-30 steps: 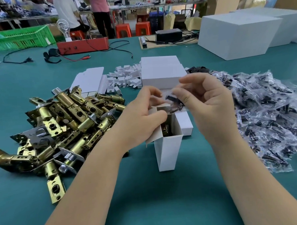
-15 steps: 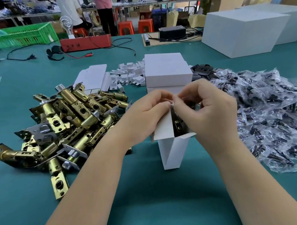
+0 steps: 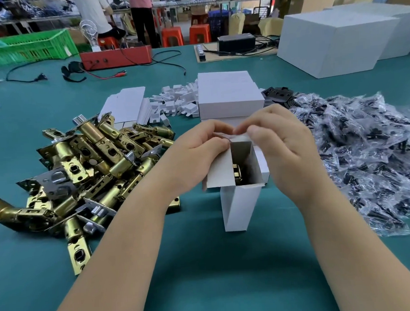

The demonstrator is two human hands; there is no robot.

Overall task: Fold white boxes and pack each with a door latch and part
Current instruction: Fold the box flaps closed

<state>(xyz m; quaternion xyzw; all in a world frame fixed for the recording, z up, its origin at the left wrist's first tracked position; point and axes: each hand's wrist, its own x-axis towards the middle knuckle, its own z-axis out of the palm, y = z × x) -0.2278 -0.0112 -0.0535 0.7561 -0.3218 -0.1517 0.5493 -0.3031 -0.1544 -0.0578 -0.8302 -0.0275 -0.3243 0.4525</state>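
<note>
Nothing to read here: the small white box (image 3: 237,208) is blank on every face, the bigger white cartons (image 3: 330,39) at the table's far right corner carry no print, and the bagged parts (image 3: 363,148) show no legible label.

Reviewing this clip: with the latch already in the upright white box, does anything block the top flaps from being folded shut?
Nothing visible does. The brass latch sits below the rim of the white box. The left hand and right hand grip the top flaps at the far edge. Whether the bagged part is inside cannot be told.
</note>
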